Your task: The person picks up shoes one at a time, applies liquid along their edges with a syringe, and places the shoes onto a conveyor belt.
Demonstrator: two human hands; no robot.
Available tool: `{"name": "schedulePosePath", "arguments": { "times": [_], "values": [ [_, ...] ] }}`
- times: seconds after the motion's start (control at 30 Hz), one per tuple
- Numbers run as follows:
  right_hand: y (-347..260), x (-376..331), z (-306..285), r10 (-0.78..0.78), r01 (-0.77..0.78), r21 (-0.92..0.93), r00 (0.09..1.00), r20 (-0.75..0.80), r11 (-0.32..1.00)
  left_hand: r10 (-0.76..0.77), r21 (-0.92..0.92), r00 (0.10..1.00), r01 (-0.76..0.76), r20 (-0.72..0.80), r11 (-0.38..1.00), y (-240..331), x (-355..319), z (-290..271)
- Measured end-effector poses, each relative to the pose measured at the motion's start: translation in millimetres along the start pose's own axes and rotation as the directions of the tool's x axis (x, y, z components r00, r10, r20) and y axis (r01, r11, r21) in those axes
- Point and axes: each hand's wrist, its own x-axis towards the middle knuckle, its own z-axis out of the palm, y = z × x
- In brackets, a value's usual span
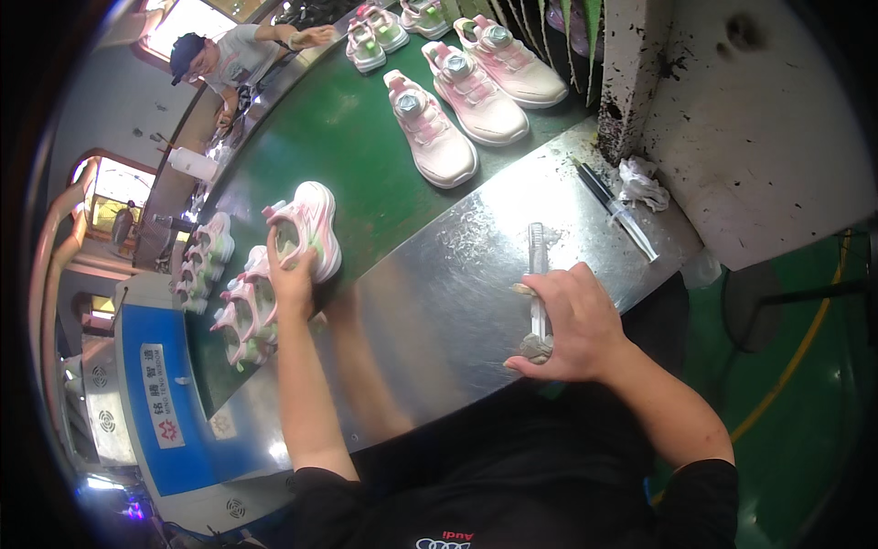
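The steel bench (pixel 476 274) runs beside a green conveyor belt (pixel 357 146), where pink shoes (pixel 453 114) lie in a row. At the belt's near edge the left hand (pixel 291 274) is clamped on a pink-and-white shoe (pixel 311 224) tipped on its side, more pairs just beyond it. On the bench, the right hand (pixel 572 320) is closed around what seems a clear-handled brush (pixel 538 274).

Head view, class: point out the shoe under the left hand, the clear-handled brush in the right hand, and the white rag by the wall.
shoe (pixel 315 224), head view, on its white sole edge.
brush (pixel 538 252), head view, on the clear handle above the hand.
white rag (pixel 640 183), head view, on its crumpled middle.
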Motion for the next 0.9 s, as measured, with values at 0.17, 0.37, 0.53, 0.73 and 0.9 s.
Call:
{"name": "schedulePosePath", "arguments": {
  "times": [0.17, 0.37, 0.53, 0.73, 0.9],
  "values": [
    [0.9, -1.1, -0.5, 0.005, -0.005, 0.007, 1.000, -0.007, 1.000, -0.055, -0.011, 0.998, 0.055, 0.036, 0.998, 21.3, -40.1, -31.0],
    [-5.4, 2.0, -8.8, 0.050, -0.053, 0.050, 0.996, 0.072, 0.997, 0.199, 0.405, 0.974, -0.225, 0.107, 0.886, 30.9, -152.6, -60.0],
    [-10.8, -0.6, -15.8, 0.025, -0.043, 0.159, 0.993, 0.114, 0.986, 0.068, -0.017, 0.958, -0.066, 0.278, 0.998, 38.7, -217.4, -24.7],
    [-12.9, -16.4, -25.6, 0.284, -0.394, 0.414, 0.910, 0.303, 0.821, -0.233, -0.285, 0.958, 0.274, 0.168, 0.919, 18.2, -106.9, -41.5],
    [-28.5, -10.3, -24.1, 0.327, -0.457, 0.625, 0.889, 0.320, 0.633, -0.385, 0.211, 0.882, 0.336, 0.271, 0.918, -6.6, -40.1, -20.5]
  ]
}}
